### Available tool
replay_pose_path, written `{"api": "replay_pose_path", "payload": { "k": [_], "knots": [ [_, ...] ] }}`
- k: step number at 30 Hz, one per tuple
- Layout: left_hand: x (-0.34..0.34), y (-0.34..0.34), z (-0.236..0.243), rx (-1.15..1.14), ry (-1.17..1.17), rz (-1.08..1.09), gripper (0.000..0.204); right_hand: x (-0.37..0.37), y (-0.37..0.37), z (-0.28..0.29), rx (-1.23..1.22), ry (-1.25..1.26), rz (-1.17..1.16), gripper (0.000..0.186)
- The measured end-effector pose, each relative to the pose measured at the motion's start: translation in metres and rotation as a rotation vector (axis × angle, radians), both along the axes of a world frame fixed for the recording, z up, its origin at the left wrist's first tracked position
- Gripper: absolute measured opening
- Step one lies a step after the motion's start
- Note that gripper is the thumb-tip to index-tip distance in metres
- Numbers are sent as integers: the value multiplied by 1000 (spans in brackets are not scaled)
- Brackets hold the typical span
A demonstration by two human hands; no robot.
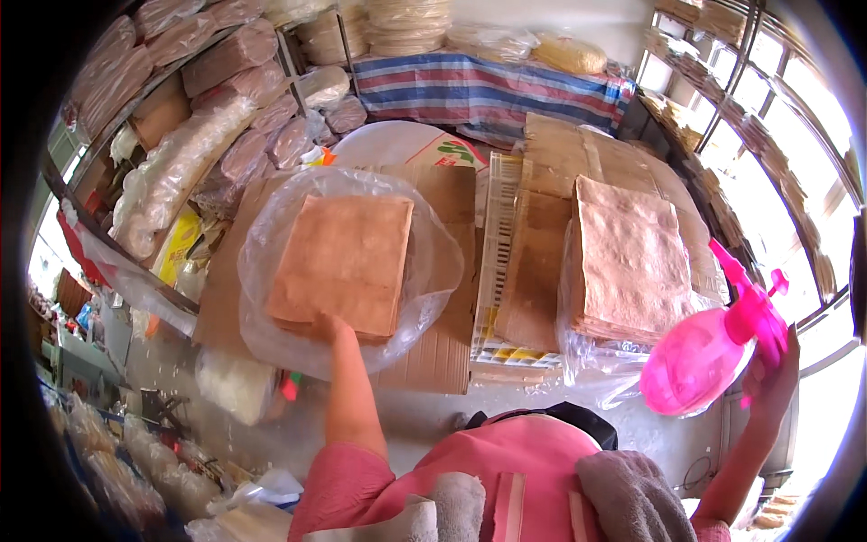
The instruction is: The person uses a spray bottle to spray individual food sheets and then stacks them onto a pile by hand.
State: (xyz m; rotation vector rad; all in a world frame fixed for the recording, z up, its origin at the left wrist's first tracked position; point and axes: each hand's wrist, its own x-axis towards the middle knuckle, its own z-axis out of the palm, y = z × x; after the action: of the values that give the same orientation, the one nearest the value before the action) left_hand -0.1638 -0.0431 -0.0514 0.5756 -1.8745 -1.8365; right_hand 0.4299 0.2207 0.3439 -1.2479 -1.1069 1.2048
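On the left, a stack of square, thin reddish-brown sheets [348, 253] lies on a clear plastic bag [438, 262] spread over cardboard. My left hand [331, 327] is at the near edge of this stack, its fingers closed on the edge of the sheets. Out to the right, my right hand [772, 384] grips a bright pink spray bottle [691, 361] by its head, the bottle tilted with its round body toward me. Close beyond the bottle sits a second stack of similar sheets [628, 257], also on clear plastic.
Flattened cardboard [433, 366] lies under the left stack. A cream plastic crate [497, 244] stands between the stacks. Wrapped packs [239, 59] fill the left shelves, and a striped tarp [488, 86] hangs at the back. Racks of sheets [768, 135] line the right.
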Motion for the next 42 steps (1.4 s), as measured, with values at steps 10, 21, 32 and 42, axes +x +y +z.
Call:
{"api": "replay_pose_path", "payload": {
  "k": [10, 21, 32, 42],
  "knots": [
    [16, 22, 27, -516, 107, 53, 90, 75, 45, -16, -101, -150, -10, 52],
    [68, 20, 42, -777, 271, -106, 70, 33, 137, 15, -162, -694, 786, 37],
    [285, 207, 138, -414, 236, -1219, 20, 62, 225, 29, -162, -384, 375, 44],
    [333, 285, 171, -759, 289, -1552, 30, 111, 181, 32, -295, -701, 451, 50]
  ]
}}
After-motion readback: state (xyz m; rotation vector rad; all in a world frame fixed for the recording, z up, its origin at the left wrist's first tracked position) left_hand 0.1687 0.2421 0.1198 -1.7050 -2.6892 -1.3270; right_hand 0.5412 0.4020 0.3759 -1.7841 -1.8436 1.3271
